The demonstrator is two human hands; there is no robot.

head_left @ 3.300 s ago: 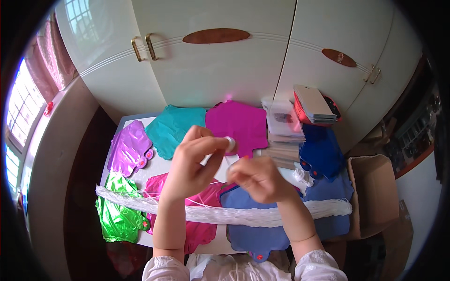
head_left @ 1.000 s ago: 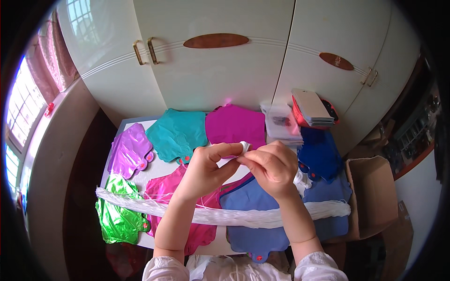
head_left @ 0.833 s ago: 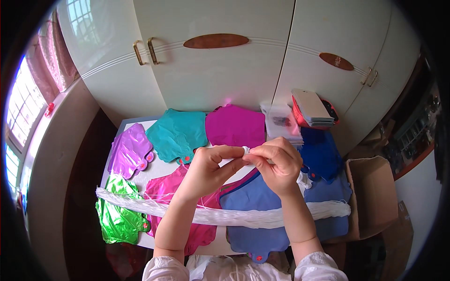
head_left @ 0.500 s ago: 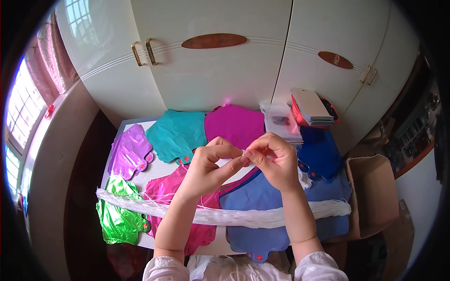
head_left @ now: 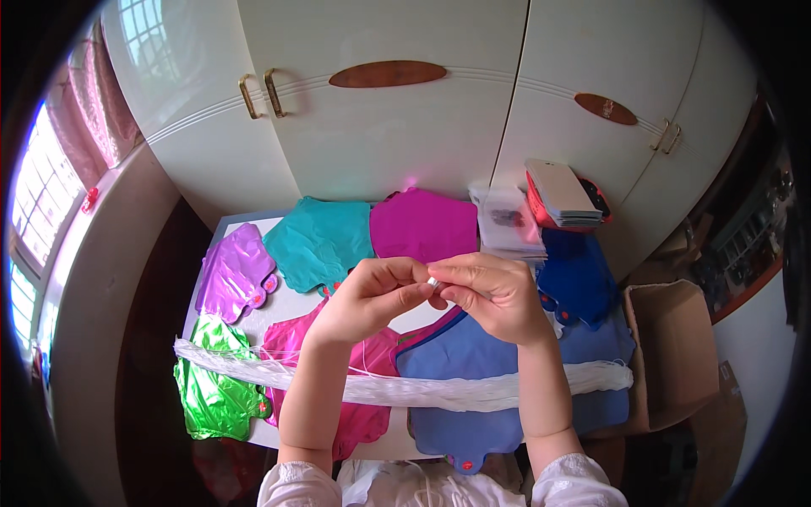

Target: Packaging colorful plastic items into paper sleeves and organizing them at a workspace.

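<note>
Wardrobe (head_left: 397, 139) and pink curtain (head_left: 97, 106) suggest a home.

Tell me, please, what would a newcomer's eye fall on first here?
Probably the long white bundle of strands, lying across the front part of the table. Above it, near the picture's centre, the left hand and the right hand pinch a small white item. At the near left, a shiny green piece also stands out.
</note>
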